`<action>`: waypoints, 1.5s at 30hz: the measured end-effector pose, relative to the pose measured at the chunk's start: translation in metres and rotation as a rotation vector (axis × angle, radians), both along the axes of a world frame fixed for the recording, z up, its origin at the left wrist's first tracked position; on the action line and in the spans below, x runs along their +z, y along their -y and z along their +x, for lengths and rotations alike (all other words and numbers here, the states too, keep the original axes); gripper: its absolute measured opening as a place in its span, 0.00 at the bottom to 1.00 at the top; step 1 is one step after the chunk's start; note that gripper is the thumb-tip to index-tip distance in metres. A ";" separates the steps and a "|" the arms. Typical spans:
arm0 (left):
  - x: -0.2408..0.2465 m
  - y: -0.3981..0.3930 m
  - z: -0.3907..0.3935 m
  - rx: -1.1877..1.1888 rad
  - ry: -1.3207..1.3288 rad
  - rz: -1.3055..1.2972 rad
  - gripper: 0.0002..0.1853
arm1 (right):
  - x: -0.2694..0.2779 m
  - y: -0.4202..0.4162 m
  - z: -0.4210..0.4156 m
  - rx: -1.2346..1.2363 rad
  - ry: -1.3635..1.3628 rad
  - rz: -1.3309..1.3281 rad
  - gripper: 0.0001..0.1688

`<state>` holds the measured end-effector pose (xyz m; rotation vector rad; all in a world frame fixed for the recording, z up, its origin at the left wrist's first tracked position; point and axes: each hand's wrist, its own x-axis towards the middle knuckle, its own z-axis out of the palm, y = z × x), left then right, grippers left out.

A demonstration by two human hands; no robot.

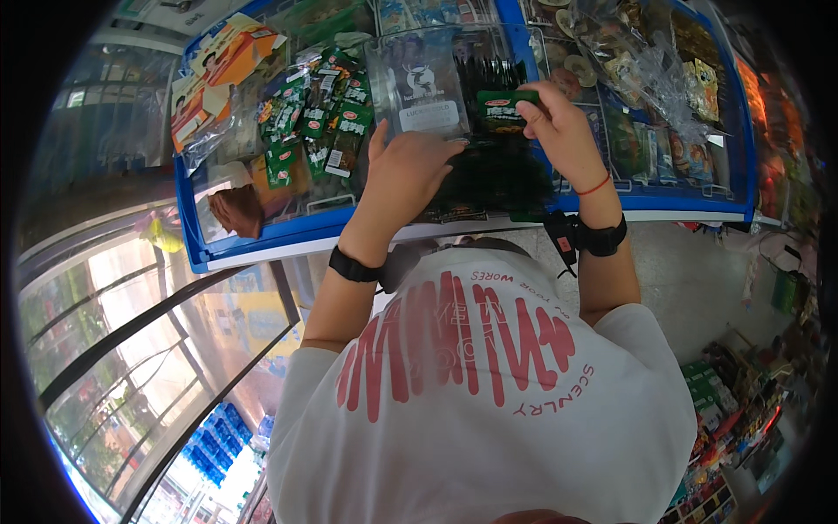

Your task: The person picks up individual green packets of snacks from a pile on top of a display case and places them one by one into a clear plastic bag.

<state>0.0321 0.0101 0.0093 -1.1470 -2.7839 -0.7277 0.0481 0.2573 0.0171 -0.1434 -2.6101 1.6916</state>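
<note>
Between the thumb and fingers of my right hand (556,128) is a small green snack packet (503,111), held by its right end. Palm down, my left hand (409,167) rests near the lower edge of a clear plastic bag (422,85) with a printed deer logo; its fingertips reach toward a dark, blurred mass of packets (494,173). Whether those fingers grip anything is hidden. Left of the bag, a loose pile of green packets (321,118) lies on the glass top of a blue-framed case.
An orange and white carton (229,52) and a crumpled brown wrapper (237,209) lie at the left. Crumpled clear plastic (661,78) covers part of the right side. The case's blue frame (288,232) runs along the near edge, close to my body.
</note>
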 end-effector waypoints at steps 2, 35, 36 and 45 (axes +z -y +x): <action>0.000 0.002 -0.005 -0.025 0.027 -0.017 0.18 | -0.002 0.000 -0.002 0.078 -0.119 0.210 0.15; -0.022 0.086 -0.067 0.229 -0.202 0.303 0.17 | -0.008 0.003 -0.001 0.119 -0.252 0.515 0.09; -0.039 0.106 -0.077 0.275 -0.242 0.260 0.15 | -0.006 0.002 -0.002 0.142 -0.268 0.526 0.09; -0.128 0.120 -0.053 0.743 0.018 -0.116 0.24 | -0.003 0.026 0.010 0.205 -0.230 0.468 0.08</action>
